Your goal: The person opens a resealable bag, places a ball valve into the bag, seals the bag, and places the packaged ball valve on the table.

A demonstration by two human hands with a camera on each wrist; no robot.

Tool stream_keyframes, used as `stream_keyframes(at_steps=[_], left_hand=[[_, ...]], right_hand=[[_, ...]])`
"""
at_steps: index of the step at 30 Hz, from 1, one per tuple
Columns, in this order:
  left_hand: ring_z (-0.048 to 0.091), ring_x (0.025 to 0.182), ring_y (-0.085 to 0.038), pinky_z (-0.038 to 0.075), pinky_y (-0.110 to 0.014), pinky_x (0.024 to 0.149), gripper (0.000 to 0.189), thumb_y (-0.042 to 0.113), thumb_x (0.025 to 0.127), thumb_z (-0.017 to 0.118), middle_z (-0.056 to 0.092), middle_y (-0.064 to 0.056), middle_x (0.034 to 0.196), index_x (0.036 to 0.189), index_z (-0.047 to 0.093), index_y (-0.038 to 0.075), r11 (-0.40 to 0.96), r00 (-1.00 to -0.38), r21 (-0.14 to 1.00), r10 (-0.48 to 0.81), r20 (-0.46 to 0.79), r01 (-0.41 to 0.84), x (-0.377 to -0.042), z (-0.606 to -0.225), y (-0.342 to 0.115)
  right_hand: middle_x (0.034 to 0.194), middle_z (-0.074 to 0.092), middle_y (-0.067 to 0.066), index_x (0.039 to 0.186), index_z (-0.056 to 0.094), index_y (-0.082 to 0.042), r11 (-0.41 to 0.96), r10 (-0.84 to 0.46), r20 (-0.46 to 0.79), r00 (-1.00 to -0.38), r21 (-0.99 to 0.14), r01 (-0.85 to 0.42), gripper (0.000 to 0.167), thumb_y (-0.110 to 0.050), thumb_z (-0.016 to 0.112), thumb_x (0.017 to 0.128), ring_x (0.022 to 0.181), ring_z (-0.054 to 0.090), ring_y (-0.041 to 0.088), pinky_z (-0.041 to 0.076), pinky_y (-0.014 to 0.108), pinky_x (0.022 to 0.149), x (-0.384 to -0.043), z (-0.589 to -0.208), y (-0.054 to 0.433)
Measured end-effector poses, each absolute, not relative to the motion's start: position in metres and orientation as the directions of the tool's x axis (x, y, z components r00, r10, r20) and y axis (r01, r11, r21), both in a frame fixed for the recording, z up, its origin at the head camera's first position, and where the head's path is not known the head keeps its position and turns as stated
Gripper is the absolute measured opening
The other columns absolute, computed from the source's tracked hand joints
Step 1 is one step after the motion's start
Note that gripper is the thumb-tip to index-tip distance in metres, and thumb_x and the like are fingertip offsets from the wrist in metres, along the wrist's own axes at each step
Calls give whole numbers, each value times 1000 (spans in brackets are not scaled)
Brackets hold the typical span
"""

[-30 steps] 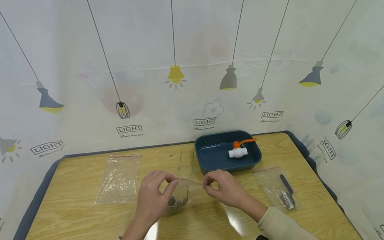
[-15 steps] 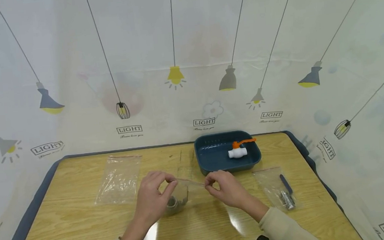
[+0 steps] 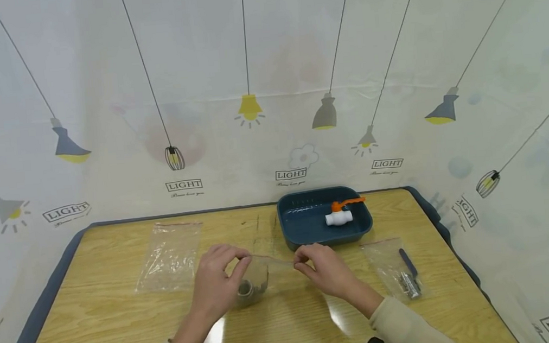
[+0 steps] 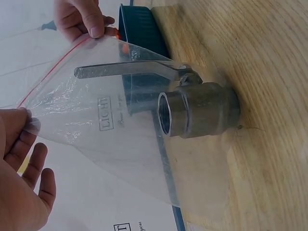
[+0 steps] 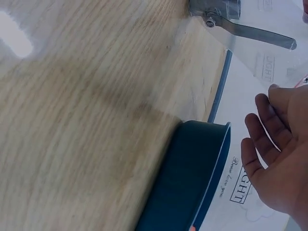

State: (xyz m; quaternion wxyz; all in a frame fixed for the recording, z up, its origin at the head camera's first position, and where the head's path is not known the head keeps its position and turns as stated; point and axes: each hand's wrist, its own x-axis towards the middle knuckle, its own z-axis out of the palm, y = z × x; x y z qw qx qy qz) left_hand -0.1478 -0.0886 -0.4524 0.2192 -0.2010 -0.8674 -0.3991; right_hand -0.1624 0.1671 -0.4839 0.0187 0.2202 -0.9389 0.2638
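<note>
A clear zip bag with a red seal line point(image 4: 60, 61) hangs upright between my hands. Inside it a metal ball valve point(image 4: 207, 110) with a long lever handle point(image 4: 120, 70) sits at the bottom, on the table. My left hand point(image 3: 218, 279) pinches one top corner between thumb and forefinger. The opposite corner is pinched by my right hand point(image 3: 326, 269), its other fingers loosely bent in the right wrist view. From above, the left hand partly covers the valve.
Behind my right hand stands a dark blue tray point(image 3: 305, 240) holding a white plastic valve point(image 3: 339, 218) with an orange lever. A flat clear bag point(image 3: 170, 257) lies left. To the right is another bag point(image 3: 382, 260) with a blue-handled metal valve point(image 3: 410, 279).
Almost nothing differs. My right hand has shifted very slightly to the right along the bag's top edge, and the left hand stays in place.
</note>
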Motion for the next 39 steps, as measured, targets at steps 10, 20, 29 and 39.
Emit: stream_keyframes(at_steps=[10,20,29,39], left_hand=[[64,89,-15,51,-47,85,5,16,83,77,69,9,78,82,74,20,608,-791,568,176,585,555,-149,-452,-91],[64,92,-14,51,-43,85,6,18,81,79,70,10,79,81,73,20,601,-817,597,180,548,532,-148,-450,-94],[64,92,-15,50,-47,88,7,18,81,79,70,10,78,81,73,20,602,-830,607,183,527,519,-147,-448,-95],[64,93,-15,50,-47,87,7,17,80,80,70,9,78,82,74,20,626,-816,573,191,545,529,-147,-450,-94]], right_hand=[[103,70,-4,108,67,-18,663,-464,292,-836,-511,-547,20,-28,68,91,99,63,14,49,39,89,-159,-444,117],[90,71,-11,94,70,-22,585,-494,394,-775,-509,-631,4,-24,67,93,89,64,4,50,29,82,-163,-433,94],[89,70,-11,91,69,-23,572,-495,421,-760,-501,-650,4,-21,66,94,87,64,4,51,31,82,-165,-436,93],[89,69,-11,89,64,-23,561,-519,377,-767,-527,-638,8,-16,66,92,88,62,4,46,31,80,-165,-435,94]])
